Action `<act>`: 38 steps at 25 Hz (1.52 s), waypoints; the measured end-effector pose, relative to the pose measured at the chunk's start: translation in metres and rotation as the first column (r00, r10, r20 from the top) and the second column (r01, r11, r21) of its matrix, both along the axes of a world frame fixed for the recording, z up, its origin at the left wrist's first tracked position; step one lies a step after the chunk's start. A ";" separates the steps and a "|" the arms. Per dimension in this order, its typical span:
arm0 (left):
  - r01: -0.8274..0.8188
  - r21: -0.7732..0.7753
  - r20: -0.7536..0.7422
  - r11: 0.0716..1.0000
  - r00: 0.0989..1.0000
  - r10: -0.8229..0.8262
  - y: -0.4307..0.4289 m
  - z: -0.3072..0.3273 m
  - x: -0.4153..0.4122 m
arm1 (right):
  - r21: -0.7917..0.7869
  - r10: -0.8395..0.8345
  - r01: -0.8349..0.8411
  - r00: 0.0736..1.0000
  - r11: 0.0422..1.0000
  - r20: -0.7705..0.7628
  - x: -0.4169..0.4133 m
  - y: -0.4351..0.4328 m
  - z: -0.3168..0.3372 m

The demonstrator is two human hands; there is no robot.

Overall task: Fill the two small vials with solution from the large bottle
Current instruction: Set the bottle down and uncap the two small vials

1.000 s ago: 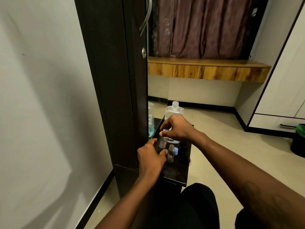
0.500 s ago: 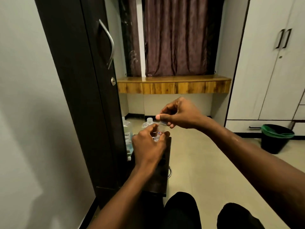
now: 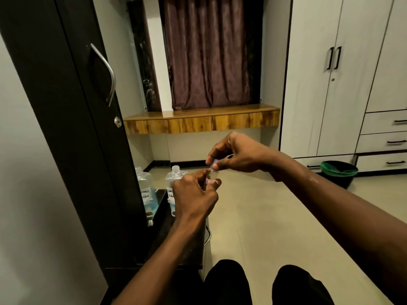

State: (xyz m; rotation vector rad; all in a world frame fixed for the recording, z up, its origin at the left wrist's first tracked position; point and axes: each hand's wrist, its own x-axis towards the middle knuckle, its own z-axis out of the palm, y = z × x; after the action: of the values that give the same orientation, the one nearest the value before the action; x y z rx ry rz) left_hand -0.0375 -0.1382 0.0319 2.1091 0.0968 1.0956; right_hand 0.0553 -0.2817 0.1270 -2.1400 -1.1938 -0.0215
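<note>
My left hand grips a small clear vial with a red-and-blue label, held up in front of me; most of the vial is hidden by my fingers. Just above it, my right hand pinches the vial's small blue cap between thumb and fingers. The large clear bottle, capless and with a handwritten white label, stands on the dark shelf behind my left hand. The second vial is hidden from view.
A mirror on the dark cabinet shows the bottle's reflection. A wooden ledge and curtain are at the back, white wardrobes at right, a black bin with a green liner on the floor. My knees are at the bottom.
Both hands lifted the vial off the shelf. My right hand has drawn up and to the right with the cap, apart from the vial. The camera tilted upward.
</note>
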 end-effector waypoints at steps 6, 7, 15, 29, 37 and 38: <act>-0.034 0.020 0.044 0.999 0.998 0.033 -0.002 0.002 0.002 | 0.026 -0.144 0.142 0.985 0.989 0.095 -0.004 0.001 0.004; -0.041 0.029 0.048 0.999 0.998 0.040 -0.001 0.002 0.003 | 0.034 -0.183 0.180 0.975 0.983 0.127 -0.004 0.003 0.003; -0.042 0.008 0.019 0.999 0.999 0.041 0.008 0.002 -0.001 | -0.092 0.020 -0.019 1.000 0.996 0.017 -0.007 0.009 0.012; -0.025 0.049 -0.055 0.998 0.998 0.028 0.025 -0.006 0.005 | 0.007 -0.035 0.035 0.984 0.999 0.176 -0.013 0.019 0.014; -0.123 -0.006 -0.060 0.992 0.991 0.122 0.047 -0.022 -0.009 | 0.066 -0.029 0.018 0.985 0.998 0.169 -0.004 0.029 -0.002; -0.152 -0.020 -0.068 0.988 0.986 0.151 0.053 -0.028 -0.012 | 0.067 -0.035 0.024 0.986 0.997 0.166 -0.002 0.032 -0.006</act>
State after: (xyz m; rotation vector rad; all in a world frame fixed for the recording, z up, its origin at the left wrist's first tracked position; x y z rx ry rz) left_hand -0.0499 -0.0854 0.0041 2.1439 0.3053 1.1064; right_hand 0.0535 -0.2499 0.1207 -2.1319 -1.2383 -0.2541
